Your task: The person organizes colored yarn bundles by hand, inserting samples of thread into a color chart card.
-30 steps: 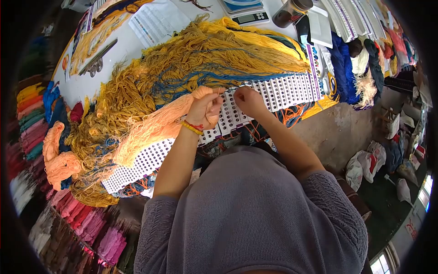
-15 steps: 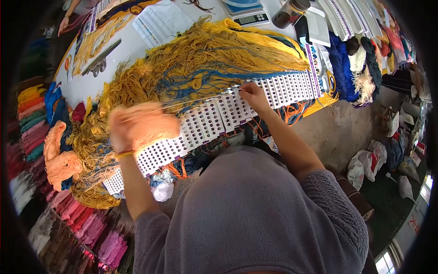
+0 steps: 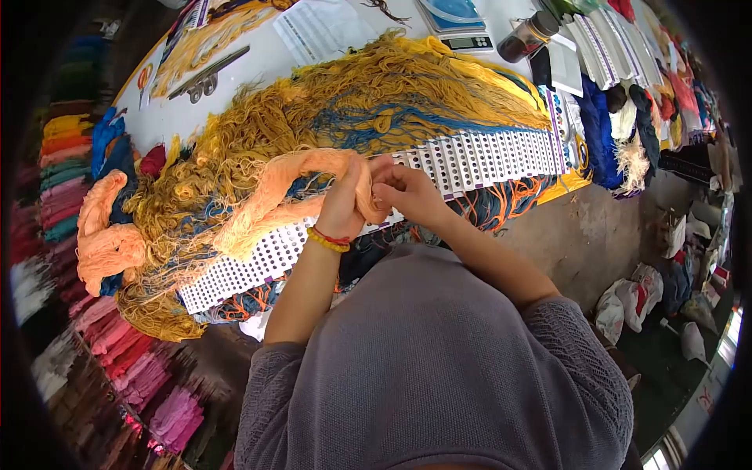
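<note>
A looped peach-orange yarn skein (image 3: 270, 184) hangs over my left hand (image 3: 345, 205), whose fingers are closed around one end of it. My right hand (image 3: 413, 196) is right beside it, fingers bent together in a pinch at the skein's edge; what lies between the fingertips is too small to make out. Under both hands runs a row of white cards with holes (image 3: 497, 157), threaded with yarn. Mustard-yellow yarn (image 3: 313, 102) with blue strands (image 3: 376, 129) spreads from the cards across the table.
Another peach skein (image 3: 113, 239) lies at the left end. On the white table are a metal clip bar (image 3: 207, 78), scissors (image 3: 144, 77), a printed sheet (image 3: 325, 31), a digital scale (image 3: 466, 41) and a dark jar (image 3: 529, 37). Coloured yarn bundles (image 3: 117, 337) line the floor at left.
My left hand has brought the peach skein rightward, close to my right hand. My right hand has come slightly down and left from the cards to meet it. The view has shifted a little.
</note>
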`<state>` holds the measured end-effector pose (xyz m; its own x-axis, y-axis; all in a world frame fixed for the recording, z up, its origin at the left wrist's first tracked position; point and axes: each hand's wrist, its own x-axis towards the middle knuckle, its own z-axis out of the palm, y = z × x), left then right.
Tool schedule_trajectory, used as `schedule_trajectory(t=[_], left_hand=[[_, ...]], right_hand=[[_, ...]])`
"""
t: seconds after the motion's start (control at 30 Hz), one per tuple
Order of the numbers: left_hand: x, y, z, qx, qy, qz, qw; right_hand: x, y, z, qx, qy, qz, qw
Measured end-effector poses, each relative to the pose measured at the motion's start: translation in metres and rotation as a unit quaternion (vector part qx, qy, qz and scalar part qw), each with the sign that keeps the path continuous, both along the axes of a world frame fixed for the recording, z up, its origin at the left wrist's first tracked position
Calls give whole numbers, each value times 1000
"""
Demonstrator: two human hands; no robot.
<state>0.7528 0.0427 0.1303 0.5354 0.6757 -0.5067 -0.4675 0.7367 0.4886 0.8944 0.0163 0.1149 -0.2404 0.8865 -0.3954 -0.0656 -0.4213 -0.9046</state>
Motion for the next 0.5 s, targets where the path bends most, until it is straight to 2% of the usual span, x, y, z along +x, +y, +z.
schedule_trajectory(t=[0.1,0.23,0.3,0.37,0.43,0.47,0.5], left_hand=[[-4,-3,3,-1,-10,-36,999],[-7,-9,5,-7,-19,-35,999],[-9,-12,2,43,12,-31,999],[-12,-13,-1,54,31,-26,998],[-17,-12,-6,66,50,-20,996],[-23,-11,-11,25,56,5,998],[-29,-10,-18,-17,63,30,997]], right_hand=[[-4,-3,1,-2,2,-14,1000],[-10,-8,1,-8,-9,-31,999],[-13,-11,-1,-11,-13,-37,999],[-16,-13,-1,3,35,-84,996],[-16,-16,3,31,29,-103,994],[-14,-17,5,57,25,-120,991],[-9,-16,4,15,95,-137,986]])
